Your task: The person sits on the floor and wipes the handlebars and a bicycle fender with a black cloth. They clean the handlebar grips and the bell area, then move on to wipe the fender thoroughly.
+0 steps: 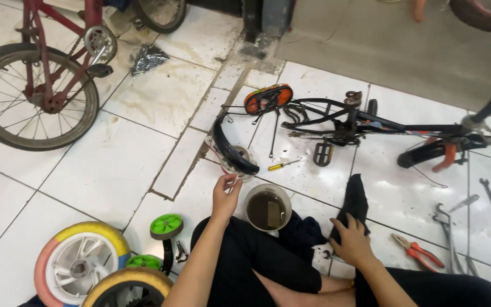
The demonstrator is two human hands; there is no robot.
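Head view: left hand [225, 196] raised, fingers pinching perhaps a small part; right hand [352, 241] spread flat on black cloth [354, 199].

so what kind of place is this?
Most likely a bicycle repair shop floor, or a home workspace used as one. A stripped black bicycle frame lies on the white tile floor, pliers and a wrench lie loose, and detached wheels sit nearby.

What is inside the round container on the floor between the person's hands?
The round container holds dark, murky brown liquid that nearly fills it. Anything sunk below the surface, and the bottom, cannot be seen. The left hand is beside it, and the right hand rests on a black cloth.
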